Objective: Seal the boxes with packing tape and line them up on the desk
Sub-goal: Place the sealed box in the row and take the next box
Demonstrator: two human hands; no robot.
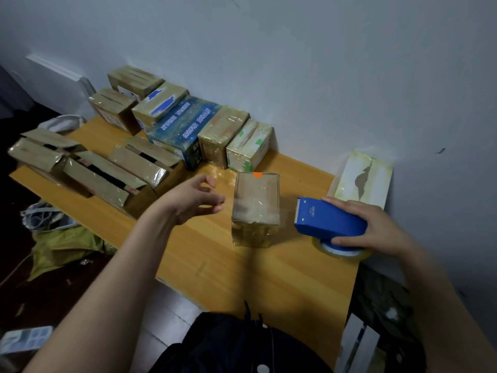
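meanwhile, gripped the blue tape dispenser (329,218) on the surface (215,259) with right hand (376,227), fingers (339,202) clamped round it; held left hand (193,200) just beside the taped box (255,208), fingers apart.

Tape roll (343,253) mostly hidden under the blue tape dispenser (328,218) and the right hand (376,227) gripping it; only the lower rim shows. Open cardboard boxes (107,176): insides too dark to tell the contents. Rear box label (126,93) too small to read. Pale tray-like object (24,339) cut off at the bottom-left corner. Dark garment (242,345) cut off by the bottom edge.
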